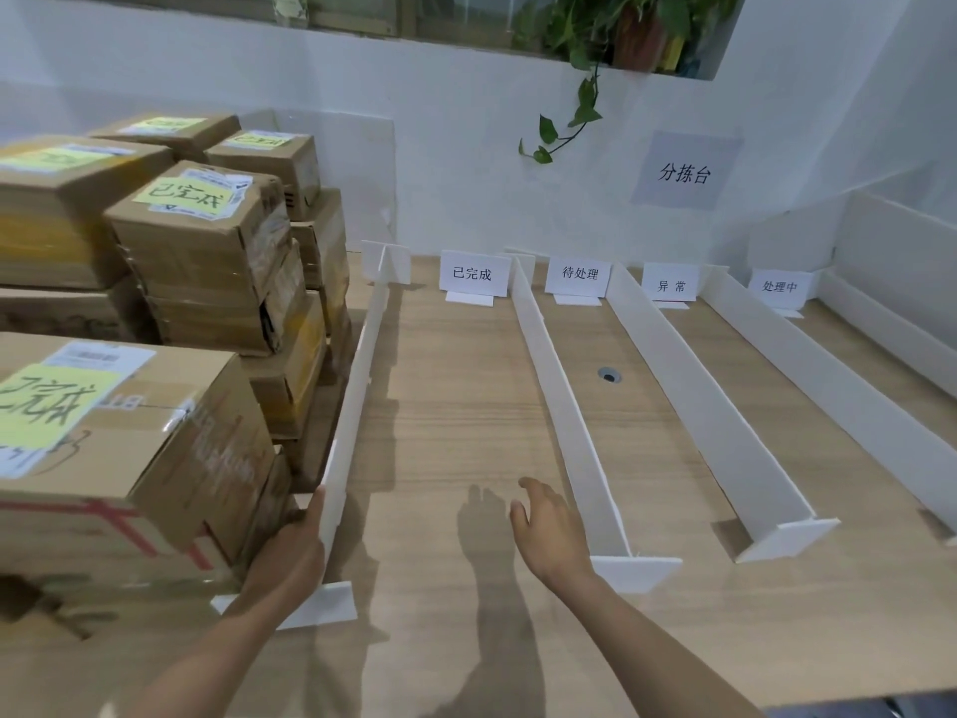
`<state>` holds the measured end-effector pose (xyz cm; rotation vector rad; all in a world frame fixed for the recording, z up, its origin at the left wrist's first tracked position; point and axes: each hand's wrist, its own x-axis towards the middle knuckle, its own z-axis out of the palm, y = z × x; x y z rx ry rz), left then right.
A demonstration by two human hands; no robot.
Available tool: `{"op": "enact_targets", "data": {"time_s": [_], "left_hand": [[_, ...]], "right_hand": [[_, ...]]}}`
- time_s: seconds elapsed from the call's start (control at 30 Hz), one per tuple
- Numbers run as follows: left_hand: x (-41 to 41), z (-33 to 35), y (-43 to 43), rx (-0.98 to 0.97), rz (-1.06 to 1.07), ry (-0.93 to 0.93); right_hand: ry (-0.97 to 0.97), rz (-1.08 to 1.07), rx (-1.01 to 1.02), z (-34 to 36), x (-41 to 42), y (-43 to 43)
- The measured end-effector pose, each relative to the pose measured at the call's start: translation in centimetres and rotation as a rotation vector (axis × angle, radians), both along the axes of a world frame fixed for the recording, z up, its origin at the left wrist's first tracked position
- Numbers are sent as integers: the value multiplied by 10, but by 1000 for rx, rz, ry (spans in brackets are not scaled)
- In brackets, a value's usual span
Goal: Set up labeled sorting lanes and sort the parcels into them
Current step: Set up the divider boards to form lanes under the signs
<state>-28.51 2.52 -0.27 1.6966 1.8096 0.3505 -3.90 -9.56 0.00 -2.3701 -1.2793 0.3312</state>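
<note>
- Brown cardboard parcels with yellow handwritten notes stand stacked at the left of the wooden desk.
- My left hand lays its fingers flat against a white divider; my right hand hovers, fingers loose, empty.

I am looking at a matt wood-grain worktop, smooth white plastic-looking dividers, and creased brown cardboard boxes bearing glossy tape.

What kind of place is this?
Likely a parcel sorting station: wall sign reads 分拣台, white dividers and label cards form lanes on the wooden table, cardboard parcels stacked at left.
</note>
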Motion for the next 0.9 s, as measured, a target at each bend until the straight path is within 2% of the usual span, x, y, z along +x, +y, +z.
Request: {"op": "enact_targets", "data": {"time_s": [0.13, 0.27, 0.47, 0.6, 0.8, 0.9], "left_hand": [[5, -11, 12, -85, -20, -40], [23, 6, 13, -136, 212, -88], [15, -1, 13, -83, 175, -9], [6, -17, 20, -49, 25, 111], [1, -16, 26, 103, -202, 28], [5, -1, 27, 147, -400, -22]], "right_hand": [[1, 1, -10, 3, -1, 1], [29, -8, -3, 1, 1, -1], [32, -29, -21, 5, 6, -5], [31, -17, -13, 11, 8, -3], [26, 11, 34, 25, 5, 2], [22, 26, 65, 33, 3, 4]]}}
